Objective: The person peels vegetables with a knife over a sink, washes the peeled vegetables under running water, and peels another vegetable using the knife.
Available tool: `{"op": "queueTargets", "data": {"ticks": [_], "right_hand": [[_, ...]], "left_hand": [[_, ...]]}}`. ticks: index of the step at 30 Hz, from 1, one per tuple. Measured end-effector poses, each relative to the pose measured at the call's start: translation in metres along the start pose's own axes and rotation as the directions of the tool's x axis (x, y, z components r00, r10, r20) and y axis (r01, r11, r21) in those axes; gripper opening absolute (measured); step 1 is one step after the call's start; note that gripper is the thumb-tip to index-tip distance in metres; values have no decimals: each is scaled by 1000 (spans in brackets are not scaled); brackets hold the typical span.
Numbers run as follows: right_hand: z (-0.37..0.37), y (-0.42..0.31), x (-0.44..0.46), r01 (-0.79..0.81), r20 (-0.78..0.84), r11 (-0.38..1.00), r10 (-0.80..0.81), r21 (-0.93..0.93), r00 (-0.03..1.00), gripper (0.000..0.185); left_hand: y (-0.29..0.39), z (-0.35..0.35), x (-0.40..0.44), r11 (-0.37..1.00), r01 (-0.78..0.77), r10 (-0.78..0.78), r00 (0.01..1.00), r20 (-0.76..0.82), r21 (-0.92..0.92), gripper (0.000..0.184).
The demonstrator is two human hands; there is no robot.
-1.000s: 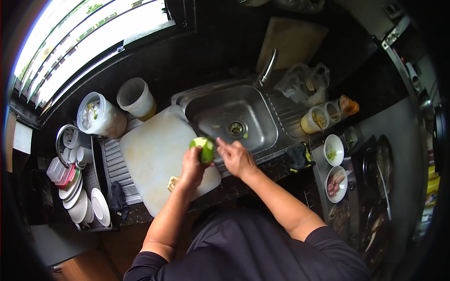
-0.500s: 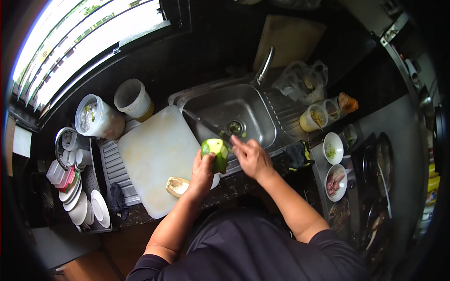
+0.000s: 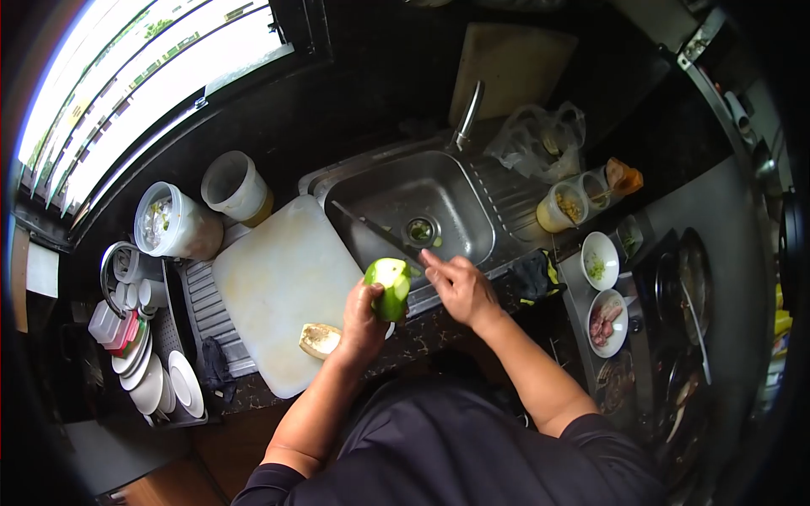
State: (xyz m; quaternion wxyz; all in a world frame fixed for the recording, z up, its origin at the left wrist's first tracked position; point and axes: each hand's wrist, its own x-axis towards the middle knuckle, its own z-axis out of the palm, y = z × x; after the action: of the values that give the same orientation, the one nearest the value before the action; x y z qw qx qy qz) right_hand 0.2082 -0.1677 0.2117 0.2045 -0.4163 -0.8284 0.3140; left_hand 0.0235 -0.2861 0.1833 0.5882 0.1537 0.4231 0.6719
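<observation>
My left hand is wrapped round a partly peeled green papaya, held up in front of the sink's near edge. Pale flesh shows at its top and side; green skin covers the rest. My right hand grips a long knife, its handle hidden in the fingers and the index finger stretched along it. The dark blade points up and left over the sink, just beyond the papaya. Beside my left wrist, a pale hollow half lies on the white cutting board.
Green peelings lie at the sink drain. Left stand plastic tubs and a dish rack with plates. To the right are a plastic bag, a bowl of chopped greens, a bowl of meat and a dark pan.
The papaya has turned slightly in my left hand, showing its pale side differently. My right hand and the knife have shifted slightly. The whole view has tilted a little.
</observation>
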Motion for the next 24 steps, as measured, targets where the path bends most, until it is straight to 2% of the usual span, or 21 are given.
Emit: {"op": "queueTargets", "data": {"ticks": [1,2,4,6,8,10,12,14,15,16,18,19,21,22,24], "right_hand": [[2,8,7,-66,24,996,65,56,998,37],[1,13,5,-62,18,996,61,57,998,37],[-6,2,-5,109,-61,982,-101,154,993,35],[-11,-9,-24,119,-20,985,-117,128,993,37],[-22,-25,-37,95,59,992,-100,81,993,40],[-21,-27,-38,75,69,996,-78,38,995,40],[-16,-28,-32,59,54,998,-61,36,997,39],[6,-13,-18,75,6,996,-76,51,997,39],[15,-1,-9,99,-38,993,-97,66,995,38],[18,9,4,-18,24,1000,18,5,1000,39],[35,37,21,-144,93,955,123,260,988,40],[34,40,19,-136,96,956,114,261,989,40],[27,33,3,35,-45,957,-23,288,999,41],[17,21,-6,36,-39,957,-25,289,999,41],[-8,-9,-23,116,18,969,-122,217,992,41]], "left_hand": [[1,3,-2,995,-17,15,1000,21,99,39],[3,4,-1,980,-43,35,999,42,194,44],[0,-3,2,978,-46,45,999,7,205,47],[2,-6,6,995,-42,46,998,-46,87,45],[6,-3,9,991,-57,63,997,-48,124,42],[4,-4,10,933,-161,170,985,-1,322,40],[-2,-10,12,950,-123,141,989,-41,289,37],[-2,-16,12,993,-44,47,999,-23,106,39],[5,-14,8,989,-6,5,1000,5,147,45],[9,-7,4,989,-6,4,1000,10,150,45],[9,6,-5,987,16,-23,999,40,160,50],[12,3,-5,987,26,-37,997,64,161,51],[14,1,-5,992,6,-8,1000,14,128,51],[15,-1,-4,995,-10,12,1000,-26,98,51],[13,-16,2,991,-26,27,1000,-9,133,49]]}}
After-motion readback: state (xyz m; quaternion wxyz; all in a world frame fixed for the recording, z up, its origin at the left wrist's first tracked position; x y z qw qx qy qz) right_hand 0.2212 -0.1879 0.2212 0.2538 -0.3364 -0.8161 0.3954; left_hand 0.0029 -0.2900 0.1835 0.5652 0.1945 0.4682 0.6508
